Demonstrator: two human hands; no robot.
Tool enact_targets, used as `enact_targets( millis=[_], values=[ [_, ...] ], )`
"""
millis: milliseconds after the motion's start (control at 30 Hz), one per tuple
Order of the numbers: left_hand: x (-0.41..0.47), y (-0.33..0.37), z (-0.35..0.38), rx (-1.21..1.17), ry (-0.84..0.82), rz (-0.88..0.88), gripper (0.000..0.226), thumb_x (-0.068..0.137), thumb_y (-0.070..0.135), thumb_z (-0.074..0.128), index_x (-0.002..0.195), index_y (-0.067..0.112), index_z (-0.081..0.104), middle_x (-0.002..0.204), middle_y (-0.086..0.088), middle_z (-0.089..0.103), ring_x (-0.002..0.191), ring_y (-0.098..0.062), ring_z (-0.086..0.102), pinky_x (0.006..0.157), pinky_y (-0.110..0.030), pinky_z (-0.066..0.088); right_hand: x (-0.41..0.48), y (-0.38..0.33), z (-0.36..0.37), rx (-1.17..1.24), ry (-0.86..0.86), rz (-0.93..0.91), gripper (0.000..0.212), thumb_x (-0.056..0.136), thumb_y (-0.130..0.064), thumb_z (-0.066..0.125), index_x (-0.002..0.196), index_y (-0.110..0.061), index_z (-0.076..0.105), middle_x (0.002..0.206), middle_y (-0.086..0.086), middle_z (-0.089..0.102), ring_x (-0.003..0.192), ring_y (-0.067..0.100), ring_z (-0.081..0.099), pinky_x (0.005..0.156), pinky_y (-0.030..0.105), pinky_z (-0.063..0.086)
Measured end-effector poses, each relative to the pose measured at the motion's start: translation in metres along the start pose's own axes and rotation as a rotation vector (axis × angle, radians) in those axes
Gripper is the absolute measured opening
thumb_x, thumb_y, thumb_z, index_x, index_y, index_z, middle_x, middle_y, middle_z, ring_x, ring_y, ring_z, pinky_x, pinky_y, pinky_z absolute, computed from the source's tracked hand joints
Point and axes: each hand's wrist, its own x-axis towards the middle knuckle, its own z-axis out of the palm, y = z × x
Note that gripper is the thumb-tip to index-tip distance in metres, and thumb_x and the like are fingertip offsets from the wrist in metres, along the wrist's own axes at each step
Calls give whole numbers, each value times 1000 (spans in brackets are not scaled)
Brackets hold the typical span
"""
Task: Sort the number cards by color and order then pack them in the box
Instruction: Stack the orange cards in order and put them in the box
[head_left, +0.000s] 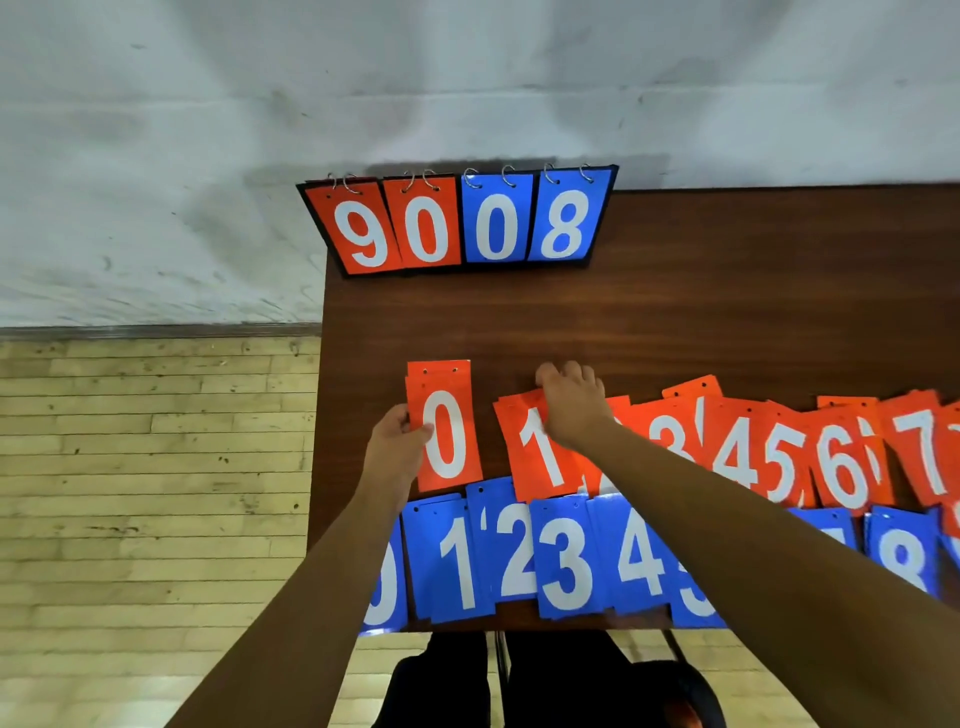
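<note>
Left hand (397, 441) grips the orange 0 (448, 436) pile by its left edge, thumb on the face beside the numeral, fingers curled behind. Right hand (571, 400) lies over the top of the orange 1 (535, 457) pile, its fingers curled over the far edge, and its forearm crosses both rows of cards.

Behind everything, a grey wall (467, 78) meets a pale plank floor (156, 467) on the left. A dark brown table (727, 301) fills the right of the view, its left edge running down the middle.

Across the table's near half lies the orange row (737, 457): 0, 1, then 3, 4, 5, 6 and 7, overlapping and slightly tilted, with the card after 1 hidden by the arm. Closer to the person, touching the orange cards' lower edges, lies the blue row (563, 566): 0, 1, 2, 3, 4, a partly covered numeral, then 8 at the far right. The blue 0 hangs over the table's left edge.

At the far left corner stands a scoreboard (457, 223), with ringed flip cards reading orange 9, orange 0, blue 0, blue 8.
</note>
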Motion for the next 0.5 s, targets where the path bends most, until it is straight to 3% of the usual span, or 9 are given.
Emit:
enact_targets(
  millis=[167,233,300,367,433,500],
  values=[
    [2,-3,0,8,24,6,36,97,23,62,132,19,56,114,0,65,110,-29,65,92,-51,56,11,1,-4,62,1,-41,29,86,-25,65,112,-14,62,121,13,50,116,32,46,99,41,40],
    [4,-3,-2,-26,35,5,32,95,22,64,126,22,57,114,0,66,108,-28,67,91,-49,57,16,3,-12,279,31,-39,27,86,-26,67,106,-8,63,114,15,57,110,33,52,94,38,41],
    [5,-1,-4,-61,40,2,32,95,22,64,126,22,56,114,0,67,103,-26,68,87,-46,58,18,5,-30,617,59,22,21,85,-15,70,101,-4,62,100,13,64,98,28,60,81,32,43],
    [6,4,-8,-81,32,16,34,95,22,64,129,21,55,113,1,66,99,-23,67,82,-41,58,13,9,-56,912,10,79,17,86,-10,70,99,-10,59,91,5,65,85,18,63,74,31,47],
    [6,10,-10,-96,5,42,37,95,21,65,130,21,56,114,1,67,99,-23,68,82,-41,58,4,13,-80,1039,-115,57,21,88,-12,70,106,-16,59,100,2,67,91,14,66,78,31,55],
    [5,18,-11,-123,-43,52,36,93,20,66,128,22,57,117,-1,69,104,-27,68,89,-50,57,-5,16,-97,997,-199,-10,29,89,-16,69,115,-20,58,108,1,66,100,14,65,84,31,56]
  ],
)
